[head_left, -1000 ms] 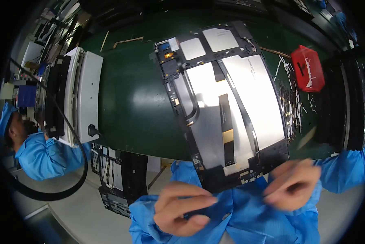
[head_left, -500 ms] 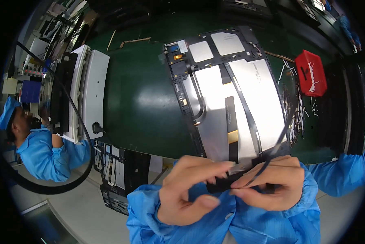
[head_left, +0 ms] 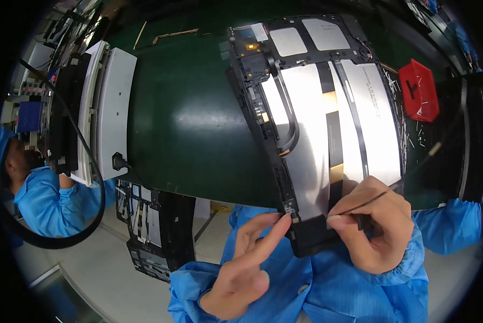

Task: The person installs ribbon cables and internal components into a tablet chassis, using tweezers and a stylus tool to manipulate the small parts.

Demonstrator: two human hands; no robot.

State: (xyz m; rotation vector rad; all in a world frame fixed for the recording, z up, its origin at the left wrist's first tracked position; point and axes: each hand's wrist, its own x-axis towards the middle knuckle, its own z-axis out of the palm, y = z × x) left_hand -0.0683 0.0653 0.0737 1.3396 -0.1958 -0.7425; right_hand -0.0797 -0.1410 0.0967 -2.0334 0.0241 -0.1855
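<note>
An opened tablet chassis (head_left: 341, 116) lies on the green table, with silver battery panels in a black frame and a dark ribbon cable (head_left: 334, 139) down its middle. Its near end juts past the table's edge toward me. My right hand (head_left: 379, 223) is closed in a pinch over this near end, gripping a thin dark strip (head_left: 366, 203) that trails up to the right. My left hand (head_left: 247, 266) has its index finger stretched to the near left corner of the chassis, touching it, the thumb held apart. Nothing shows between the left fingers.
A red bin (head_left: 418, 91) with white strips stands at the right, beside scattered white bits. White and black panels (head_left: 115, 113) stand at the left, with a black plug (head_left: 119, 160). Below sits another opened chassis (head_left: 150, 231). A person in blue (head_left: 58, 199) works at the left.
The chassis appears farther up and right in view. My left hand has drawn away from my right and now touches the near left corner. The strip's trailing part has swung farther right.
</note>
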